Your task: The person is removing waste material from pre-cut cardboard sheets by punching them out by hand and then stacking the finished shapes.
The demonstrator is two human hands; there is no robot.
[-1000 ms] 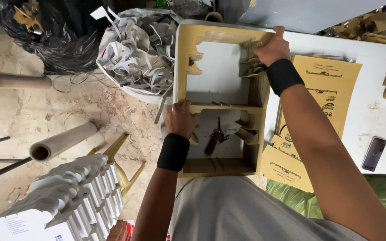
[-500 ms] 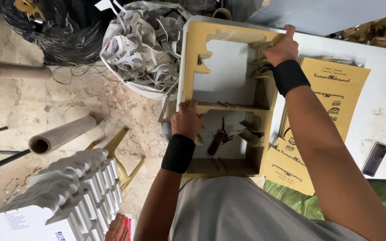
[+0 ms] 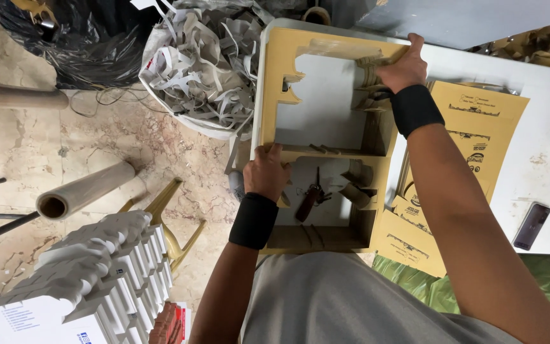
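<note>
Brown cardboard frame (image 3: 326,83) lies flat on the white tabletop (image 3: 542,172), so both hands can steady it: the left hand (image 3: 266,172) is clamped on its left rail, the right hand (image 3: 403,64) pinching the far corner. A basket (image 3: 179,121) beside it holds paper offcuts (image 3: 205,64).

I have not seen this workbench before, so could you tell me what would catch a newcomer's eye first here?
The big yellow cardboard frame with cut-out windows lies on the white table; the left hand grips its middle bar and the right hand its far corner. Left of it, a bin of paper scraps brims over, with a black bag beyond.
</note>
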